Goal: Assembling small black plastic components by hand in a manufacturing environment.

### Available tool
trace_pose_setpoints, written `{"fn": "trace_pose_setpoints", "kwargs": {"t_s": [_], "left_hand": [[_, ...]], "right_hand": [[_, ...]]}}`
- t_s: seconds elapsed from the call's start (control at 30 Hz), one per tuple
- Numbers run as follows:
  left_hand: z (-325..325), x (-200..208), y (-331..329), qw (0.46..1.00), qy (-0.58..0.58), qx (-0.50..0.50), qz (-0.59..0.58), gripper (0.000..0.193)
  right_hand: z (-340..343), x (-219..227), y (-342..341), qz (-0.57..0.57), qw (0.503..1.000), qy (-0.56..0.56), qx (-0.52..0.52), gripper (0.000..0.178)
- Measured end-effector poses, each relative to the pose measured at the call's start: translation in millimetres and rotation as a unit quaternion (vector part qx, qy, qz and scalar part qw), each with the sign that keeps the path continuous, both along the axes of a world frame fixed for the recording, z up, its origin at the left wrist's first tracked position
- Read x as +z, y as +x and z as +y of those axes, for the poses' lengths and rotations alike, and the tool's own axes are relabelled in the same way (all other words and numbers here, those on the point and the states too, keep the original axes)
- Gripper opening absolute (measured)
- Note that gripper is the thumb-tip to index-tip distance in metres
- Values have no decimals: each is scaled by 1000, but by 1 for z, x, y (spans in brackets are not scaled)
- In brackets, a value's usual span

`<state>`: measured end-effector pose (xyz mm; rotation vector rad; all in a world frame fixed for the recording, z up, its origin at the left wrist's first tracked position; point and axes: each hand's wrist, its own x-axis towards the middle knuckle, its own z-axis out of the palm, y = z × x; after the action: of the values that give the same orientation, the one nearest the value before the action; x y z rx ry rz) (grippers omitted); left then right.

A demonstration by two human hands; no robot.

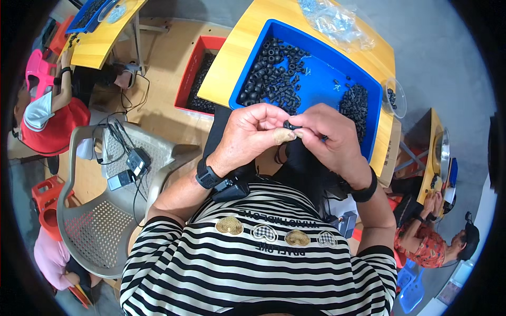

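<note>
My left hand (252, 131) and my right hand (329, 136) meet in front of my chest, fingertips pinched together on one small black rubber ring (291, 126). Both wrists wear black bands. Just beyond the hands lies a blue tray (321, 87) on a yellow table (240, 45). The tray holds a heap of larger black rubber rings (271, 73) on its left and a pile of smaller black parts (356, 105) on its right.
A clear plastic bag (334, 21) lies behind the tray, and a clear bowl (394, 97) sits at its right. A red bin of black parts (197, 79) stands on the floor to the left. A grey mesh chair (113, 200) holds cables and devices. Other people sit at both sides.
</note>
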<state>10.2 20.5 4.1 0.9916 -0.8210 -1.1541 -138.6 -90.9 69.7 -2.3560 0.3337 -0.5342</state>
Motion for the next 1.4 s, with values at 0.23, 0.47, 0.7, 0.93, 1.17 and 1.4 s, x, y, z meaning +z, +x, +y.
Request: {"fn": "trace_pose_setpoints", "kwargs": {"t_s": [0.23, 0.47, 0.7, 0.93, 1.17, 1.4], "left_hand": [[2, 0, 0, 998, -14, -20, 61, 20], [4, -3, -1, 998, -36, -2, 55, 24], [6, -5, 1, 992, -79, 37, -87, 29], [5, -4, 6, 951, -135, 79, -267, 29], [6, -10, 2, 954, -110, 67, -270, 26], [4, -12, 0, 978, -83, 25, -192, 24]], "right_hand": [[7, 2, 1, -6, 1000, 6, 15, 22], [11, -10, -7, 12, 904, 421, -76, 14], [13, -19, -10, -1, 879, 474, -47, 11], [17, -29, -14, -31, 891, 451, -37, 13], [22, -34, -12, -62, 895, 439, -47, 11], [17, -37, -16, -62, 914, 401, -22, 14]]}}
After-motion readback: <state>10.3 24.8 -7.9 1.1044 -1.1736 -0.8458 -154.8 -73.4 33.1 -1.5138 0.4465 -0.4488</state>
